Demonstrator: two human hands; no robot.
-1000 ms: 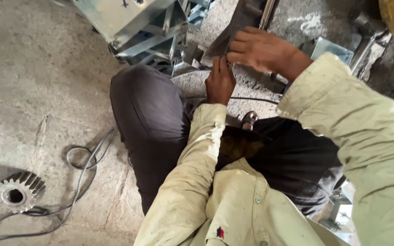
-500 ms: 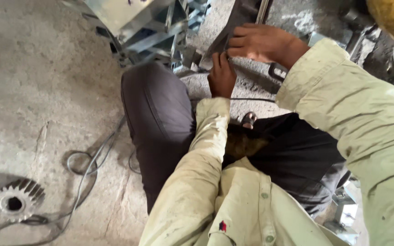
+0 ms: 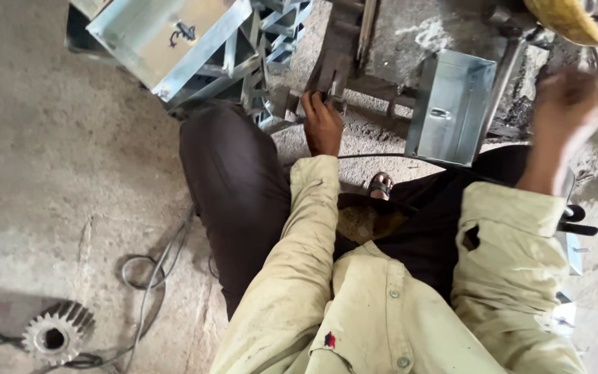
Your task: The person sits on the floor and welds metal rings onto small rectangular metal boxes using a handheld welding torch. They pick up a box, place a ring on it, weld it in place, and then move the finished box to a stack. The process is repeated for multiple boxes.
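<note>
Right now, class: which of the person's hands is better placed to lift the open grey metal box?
Probably the right hand: it is raised beside the metal box, though blurred. The left hand rests on a dark metal piece farther away.

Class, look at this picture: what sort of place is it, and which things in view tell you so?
Probably a metal fabrication workshop: folded sheet-metal boxes, a toothed steel gear and loose cables on a bare concrete floor.
</note>
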